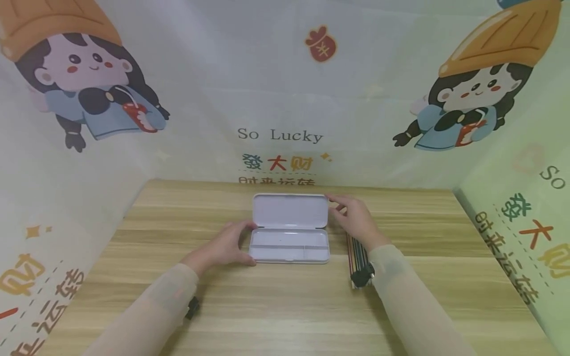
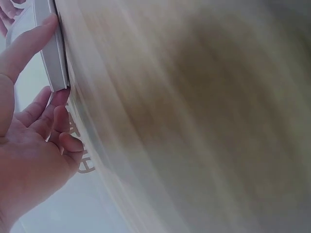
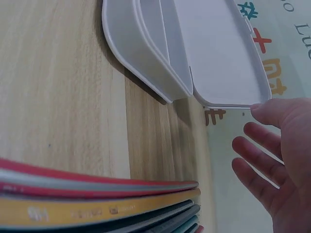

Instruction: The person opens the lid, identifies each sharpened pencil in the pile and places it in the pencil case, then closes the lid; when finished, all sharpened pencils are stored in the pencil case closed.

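Note:
A white pencil case lies on the table with its hinged lid raised behind it. Shallow dividers split its tray, and no item lies inside. My left hand holds the left end, thumb at the front corner and fingers round at the back; the left wrist view shows this thumb on the case's side. At the lid's upper right corner, my right hand touches the edge with a fingertip, its other fingers spread loosely in the right wrist view. Pencils lie beneath my right wrist, partly hidden by it.
The wood-grain table ends at a printed cloth backdrop behind and at both sides. A small black device at my right wrist overlaps the pencils, and another sits by my left sleeve.

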A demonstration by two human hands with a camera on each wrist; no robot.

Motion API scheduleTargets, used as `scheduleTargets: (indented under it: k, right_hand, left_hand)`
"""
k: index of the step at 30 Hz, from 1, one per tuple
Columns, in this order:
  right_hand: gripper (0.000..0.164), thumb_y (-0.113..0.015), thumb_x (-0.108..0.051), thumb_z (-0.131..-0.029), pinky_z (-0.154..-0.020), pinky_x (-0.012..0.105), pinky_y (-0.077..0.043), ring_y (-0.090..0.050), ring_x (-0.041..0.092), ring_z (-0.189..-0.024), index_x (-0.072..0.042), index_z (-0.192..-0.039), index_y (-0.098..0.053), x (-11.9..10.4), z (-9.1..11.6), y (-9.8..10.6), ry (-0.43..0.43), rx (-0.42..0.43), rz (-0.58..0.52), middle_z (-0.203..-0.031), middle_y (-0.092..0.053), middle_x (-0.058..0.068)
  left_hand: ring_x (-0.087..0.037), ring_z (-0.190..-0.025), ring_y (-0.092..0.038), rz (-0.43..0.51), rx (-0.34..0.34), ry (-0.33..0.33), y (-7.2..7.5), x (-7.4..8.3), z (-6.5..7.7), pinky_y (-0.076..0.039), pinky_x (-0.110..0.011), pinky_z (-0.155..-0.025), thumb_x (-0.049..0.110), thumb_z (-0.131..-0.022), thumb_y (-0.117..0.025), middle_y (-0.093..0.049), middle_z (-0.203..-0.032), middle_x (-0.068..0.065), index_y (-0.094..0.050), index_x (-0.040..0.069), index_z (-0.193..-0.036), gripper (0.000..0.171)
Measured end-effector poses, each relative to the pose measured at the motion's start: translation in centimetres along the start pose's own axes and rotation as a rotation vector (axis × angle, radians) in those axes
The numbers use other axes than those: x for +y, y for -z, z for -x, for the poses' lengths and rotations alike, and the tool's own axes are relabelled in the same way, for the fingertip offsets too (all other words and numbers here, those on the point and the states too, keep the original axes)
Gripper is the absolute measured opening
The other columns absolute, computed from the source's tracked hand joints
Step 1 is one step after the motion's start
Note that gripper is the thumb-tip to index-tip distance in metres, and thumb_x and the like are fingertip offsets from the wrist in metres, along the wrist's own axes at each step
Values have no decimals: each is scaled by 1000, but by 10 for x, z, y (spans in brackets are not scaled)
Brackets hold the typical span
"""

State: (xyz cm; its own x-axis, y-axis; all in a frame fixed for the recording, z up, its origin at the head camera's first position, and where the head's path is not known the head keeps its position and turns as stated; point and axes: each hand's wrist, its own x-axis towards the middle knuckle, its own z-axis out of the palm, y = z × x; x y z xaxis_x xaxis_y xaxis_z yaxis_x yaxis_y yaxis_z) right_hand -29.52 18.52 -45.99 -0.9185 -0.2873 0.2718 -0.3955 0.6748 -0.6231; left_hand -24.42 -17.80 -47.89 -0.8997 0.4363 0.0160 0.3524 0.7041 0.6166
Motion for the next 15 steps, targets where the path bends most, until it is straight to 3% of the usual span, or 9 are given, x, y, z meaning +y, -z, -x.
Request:
scheduleTargets:
  k: [4, 15]
  right_hand:
    - [46, -65, -8, -98, -84, 44, -62, -69, 32, -104, -7, -143, -60, 1, 4, 5, -8, -7, -1, -134, -67, 20]
    - [41, -61, -15, -103, -81, 44, -60, -66, 31, -108, -11, -144, -60, -1, 21, 34, -138, -36, 46, -136, -66, 14]
  left_hand:
    - [-38, -127, -52, -5, -6, 8, 0, 0, 0, -42, -56, -114, 21, -64, -97, -61, -138, -20, -55, -1, -138, 88]
    - [-35, -122, -52, -13, -13, 13, -1, -2, -2, -44, -54, -111, 22, -64, -97, -62, -135, -18, -55, -2, -137, 88]
